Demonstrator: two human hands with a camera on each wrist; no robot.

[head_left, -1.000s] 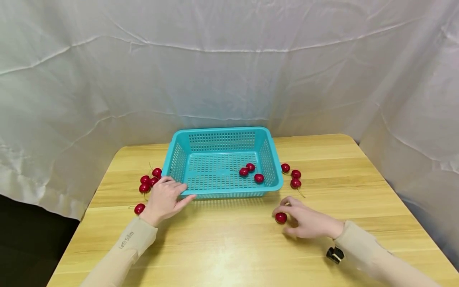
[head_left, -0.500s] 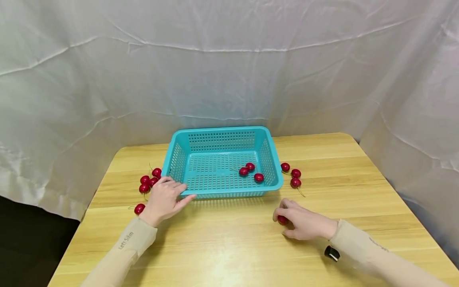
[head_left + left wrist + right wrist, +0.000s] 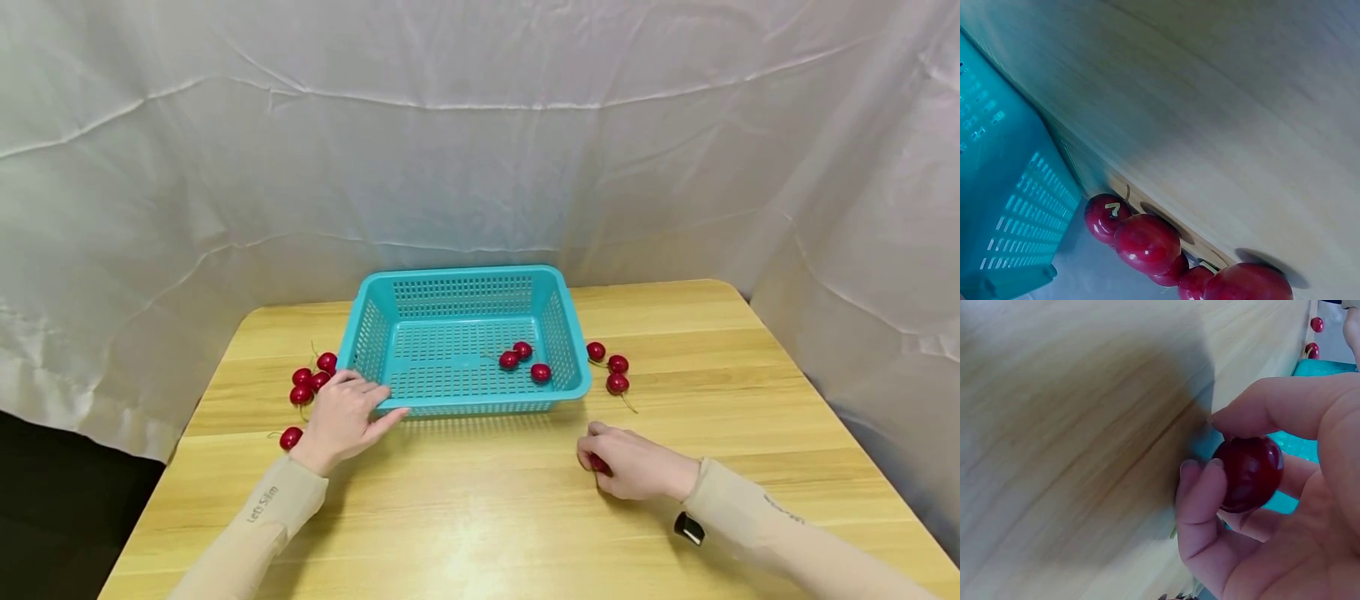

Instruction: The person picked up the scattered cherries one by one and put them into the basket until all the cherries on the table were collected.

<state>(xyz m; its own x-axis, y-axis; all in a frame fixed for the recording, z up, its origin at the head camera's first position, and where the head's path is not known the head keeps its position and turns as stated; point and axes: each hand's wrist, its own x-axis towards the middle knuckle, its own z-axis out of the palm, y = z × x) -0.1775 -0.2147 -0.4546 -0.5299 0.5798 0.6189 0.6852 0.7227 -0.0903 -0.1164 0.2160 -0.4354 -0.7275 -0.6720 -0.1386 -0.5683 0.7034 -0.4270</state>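
My right hand (image 3: 637, 462) curls low over the table at the right front, pinching a cherry (image 3: 1249, 474) between thumb and fingers. In the head view most of that fruit is hidden by the fingers. My left hand (image 3: 347, 421) grips the front left corner of a turquoise plastic basket (image 3: 465, 407), fingers over the rim and thumb along the outer front. Three cherries (image 3: 540, 372) lie in the right part of the basket. Left of it, near my left hand, sits a cluster of several cherries (image 3: 302, 394), with a single cherry (image 3: 290, 438) by my wrist.
Three more cherries (image 3: 617, 383) with stems lie just right of the basket. The wooden table (image 3: 465, 517) ends at a pale hanging cloth (image 3: 480, 183) behind and at both sides. A small black device (image 3: 689, 528) is under my right cuff.
My right fingers have closed around the cherry, which has shifted slightly right and toward me. The left hand and basket stay in place.
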